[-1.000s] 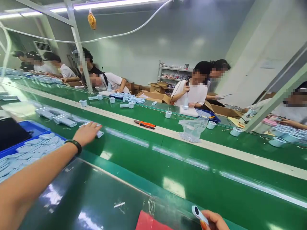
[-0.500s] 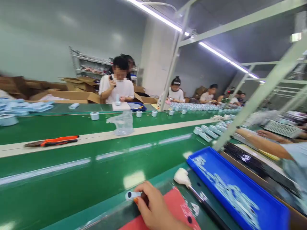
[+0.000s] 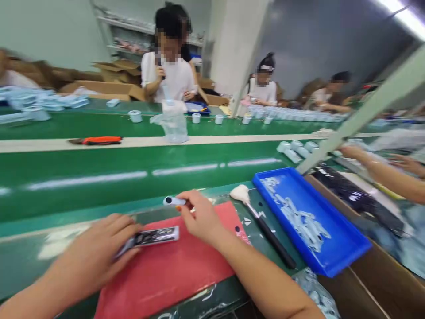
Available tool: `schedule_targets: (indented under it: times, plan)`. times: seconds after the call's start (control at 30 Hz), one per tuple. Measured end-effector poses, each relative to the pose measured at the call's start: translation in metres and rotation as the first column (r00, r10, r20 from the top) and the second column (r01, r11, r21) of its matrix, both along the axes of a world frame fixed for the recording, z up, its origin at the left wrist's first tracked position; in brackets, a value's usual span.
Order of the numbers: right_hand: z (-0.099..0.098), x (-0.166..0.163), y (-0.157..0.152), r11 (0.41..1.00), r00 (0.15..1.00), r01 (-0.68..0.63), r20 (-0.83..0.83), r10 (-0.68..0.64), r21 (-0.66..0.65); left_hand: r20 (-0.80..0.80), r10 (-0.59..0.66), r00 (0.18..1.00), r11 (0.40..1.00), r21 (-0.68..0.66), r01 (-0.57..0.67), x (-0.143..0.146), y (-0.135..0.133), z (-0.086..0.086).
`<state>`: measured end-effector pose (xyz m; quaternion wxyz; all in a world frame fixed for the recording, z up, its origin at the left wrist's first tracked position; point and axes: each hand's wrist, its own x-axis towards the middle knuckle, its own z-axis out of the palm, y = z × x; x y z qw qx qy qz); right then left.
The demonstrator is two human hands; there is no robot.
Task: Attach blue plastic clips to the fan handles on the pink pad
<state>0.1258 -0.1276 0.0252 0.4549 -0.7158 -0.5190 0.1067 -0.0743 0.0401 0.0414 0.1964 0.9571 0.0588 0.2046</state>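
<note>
My left hand (image 3: 99, 252) grips one end of a long flat silver-and-black piece (image 3: 154, 236) that lies over a red mat (image 3: 172, 270) on the bench in front of me. My right hand (image 3: 199, 217) pinches a small pale-blue part with a dark round hole (image 3: 173, 201) just above the mat's far edge. The two hands are close together, the right a little beyond the left.
A blue tray (image 3: 335, 248) of pale-blue parts sits to the right, a white-headed brush (image 3: 259, 217) beside it. Beyond runs a green conveyor (image 3: 133, 168) with orange pliers (image 3: 98, 141), a clear bag (image 3: 171, 126) and tape rolls. Other people work opposite; a co-worker's arm (image 3: 381, 170) reaches in at right.
The view swung right and down onto the bench. My left hand left the conveyor and now holds the flat piece on the red mat; my right hand kept the small part.
</note>
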Motion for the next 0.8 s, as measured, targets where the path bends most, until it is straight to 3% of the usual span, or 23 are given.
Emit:
schedule_targets:
  times: [0.1, 0.17, 0.27, 0.4, 0.53, 0.63, 0.7, 0.8]
  plan:
    - [0.004, -0.002, -0.006, 0.987, 0.988, -0.129, 0.076, 0.137, -0.099, -0.109, -0.020, 0.994, 0.988, 0.150, 0.036, -0.008, -0.018, -0.010]
    - [0.005, -0.008, -0.008, 0.957, 0.962, -0.225, 0.113, 0.248, -0.182, -0.087, 0.021, 0.996, 0.986, 0.166, -0.006, -0.008, -0.023, -0.015]
    - [0.005, -0.023, -0.009, 0.925, 0.919, -0.284, 0.202, 0.338, -0.254, -0.040, 0.018, 0.999, 0.996, 0.088, -0.014, -0.008, -0.025, -0.016]
    - [0.003, -0.039, -0.008, 0.922, 0.887, -0.251, 0.312, 0.341, -0.295, -0.009, -0.049, 0.999, 0.997, -0.063, 0.048, -0.010, -0.025, -0.011]
    - [0.001, -0.042, -0.009, 0.927, 0.895, -0.233, 0.308, 0.323, -0.295, -0.011, -0.022, 1.000, 0.988, -0.154, 0.020, -0.009, -0.027, -0.009]
    - [-0.003, -0.039, -0.007, 0.953, 0.949, -0.232, 0.170, 0.266, -0.196, -0.039, 0.024, 0.999, 0.980, -0.197, -0.031, -0.007, -0.029, -0.010]
    - [-0.008, -0.035, -0.003, 0.957, 0.967, -0.254, -0.055, 0.249, -0.141, -0.050, 0.042, 0.998, 0.976, -0.212, -0.052, -0.007, -0.031, -0.009]
    - [-0.014, -0.030, 0.002, 0.938, 0.907, -0.305, -0.351, 0.234, -0.162, -0.055, 0.026, 0.998, 0.978, -0.206, -0.037, -0.008, -0.033, -0.008]
